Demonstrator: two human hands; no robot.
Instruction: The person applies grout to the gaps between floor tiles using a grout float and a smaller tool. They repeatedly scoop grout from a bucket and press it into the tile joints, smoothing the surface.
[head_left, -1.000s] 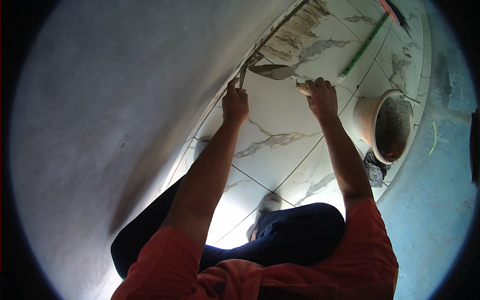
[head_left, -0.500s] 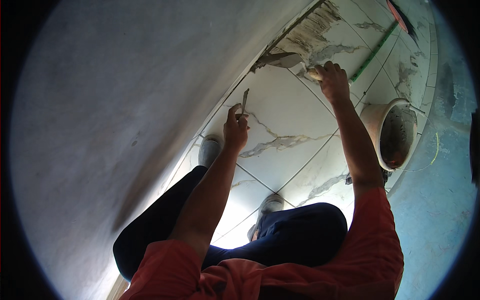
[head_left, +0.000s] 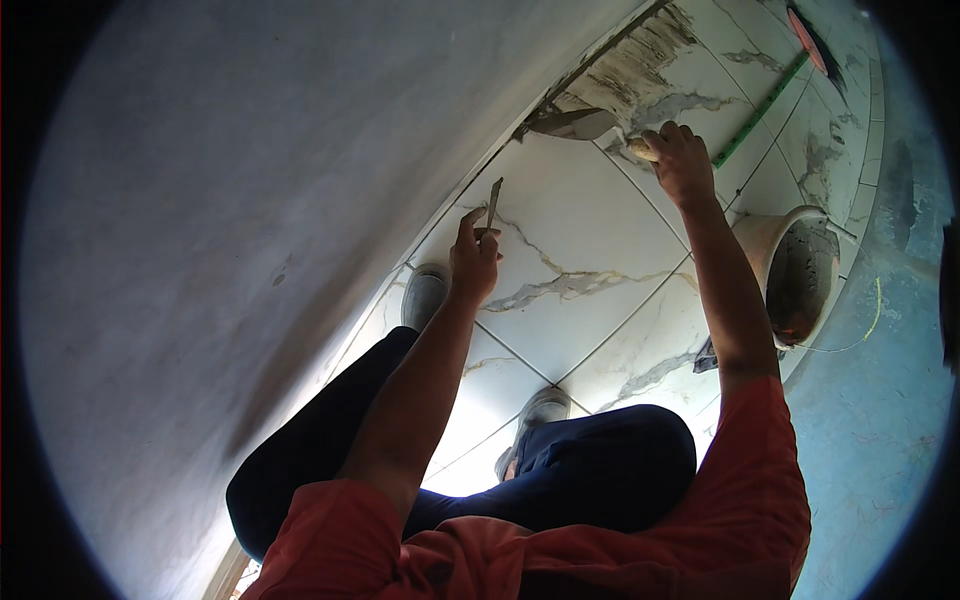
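My left hand (head_left: 476, 250) is closed on a narrow flat metal scraper (head_left: 494, 200), held blade-up over the marbled white tiles (head_left: 540, 240). Higher and to the right, my right hand (head_left: 682, 165) grips the wooden handle of a pointed trowel (head_left: 570, 124). The trowel's blade is at the joint where the wall meets the tiles, beside a patch of smeared grey-brown mortar (head_left: 632, 62) along that edge.
A plain grey wall (head_left: 250, 180) runs along my left. At my right stand a pale bucket (head_left: 750, 245) with grey residue inside and dark crumpled material under it. Farther up lie a green bar (head_left: 765, 105) and a pinkish-red tool (head_left: 806, 38). Bluish surface (head_left: 870, 420) borders the tiles.
My right hand and trowel have moved up and right along the wall joint. My left hand with the scraper has dropped back from the joint, away from the trowel. The view has shifted slightly.
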